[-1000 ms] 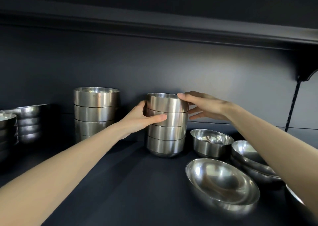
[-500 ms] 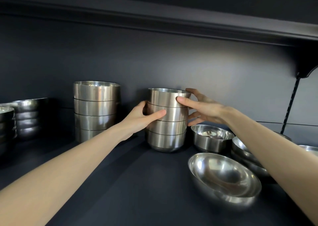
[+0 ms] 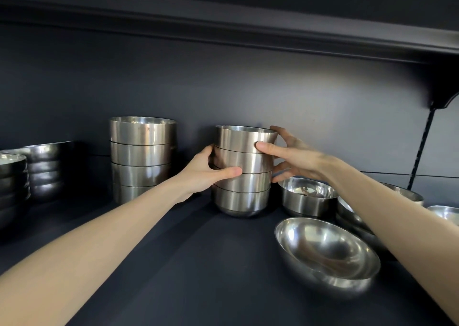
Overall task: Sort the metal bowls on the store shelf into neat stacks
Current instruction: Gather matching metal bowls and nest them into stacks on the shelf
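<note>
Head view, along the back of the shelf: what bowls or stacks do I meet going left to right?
shadowed stack → wider bowl stack → narrower bowl stack → single small bowl

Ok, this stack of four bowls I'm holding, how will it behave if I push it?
Likely top-heavy: the stack is tall on one rounded base, so it could tip. Polished sides look slippery. Top bowl looks tilted, may shift.

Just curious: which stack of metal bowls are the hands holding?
The narrower stack of steel bowls, gripped between left hand and right hand; the wider neighbouring stack stands untouched.
</note>
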Demonstrator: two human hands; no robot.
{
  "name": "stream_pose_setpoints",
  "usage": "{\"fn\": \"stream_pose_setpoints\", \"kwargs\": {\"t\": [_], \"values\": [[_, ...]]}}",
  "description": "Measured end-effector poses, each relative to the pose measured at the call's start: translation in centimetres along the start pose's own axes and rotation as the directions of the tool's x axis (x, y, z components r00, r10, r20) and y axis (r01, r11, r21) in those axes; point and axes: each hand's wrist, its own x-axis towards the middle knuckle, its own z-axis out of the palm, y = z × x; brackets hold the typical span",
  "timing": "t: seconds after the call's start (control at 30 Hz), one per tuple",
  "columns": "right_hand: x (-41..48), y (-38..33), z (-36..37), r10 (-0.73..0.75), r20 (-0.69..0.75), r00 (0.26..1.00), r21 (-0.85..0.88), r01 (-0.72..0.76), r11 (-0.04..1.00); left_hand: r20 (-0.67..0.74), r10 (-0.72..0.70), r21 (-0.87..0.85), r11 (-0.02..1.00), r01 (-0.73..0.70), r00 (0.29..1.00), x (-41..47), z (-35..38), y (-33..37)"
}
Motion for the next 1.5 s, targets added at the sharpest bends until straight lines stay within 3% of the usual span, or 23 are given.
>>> {"fn": "stream_pose_setpoints", "kwargs": {"t": [0.8, 0.93, 1.13, 1.27, 1.5], "values": [[0.7, -1.3, 3.0, 0.01, 0.012, 1.0, -0.004, -0.01, 1.0, -0.106, -0.016, 0.097, 0.995, 0.026, 0.994, -1.9, -2.4, -0.8], [-0.1, -2.0, 2.6, -0.014, -0.083, 0.996, -0.075, 0.008, 0.997, -0.146, -0.028, 0.182, 0.982, 0.055, 0.989, -3.1, -2.3, 0.2], [-2.8, -3.3, 2.0, -0.082, -0.24, 0.967, -0.2, 0.033, 0.979, -0.226, 0.093, 0.308, 0.951, -0.019, 0.97, -6.3, -1.7, 3.0], [-6.0, -3.3, 1.5, -0.09, -0.266, 0.96, -0.244, 0.023, 0.969, -0.138, 0.143, 0.303, 0.948, -0.096, 0.98, -8.5, -0.2, 4.5], [-12.8, -2.6, -0.7, -0.048, -0.27, 0.962, -0.408, -0.069, 0.911, 0.155, 0.08, 0.3, 0.946, -0.124, 0.985, -10.9, 3.6, 5.7]]}}
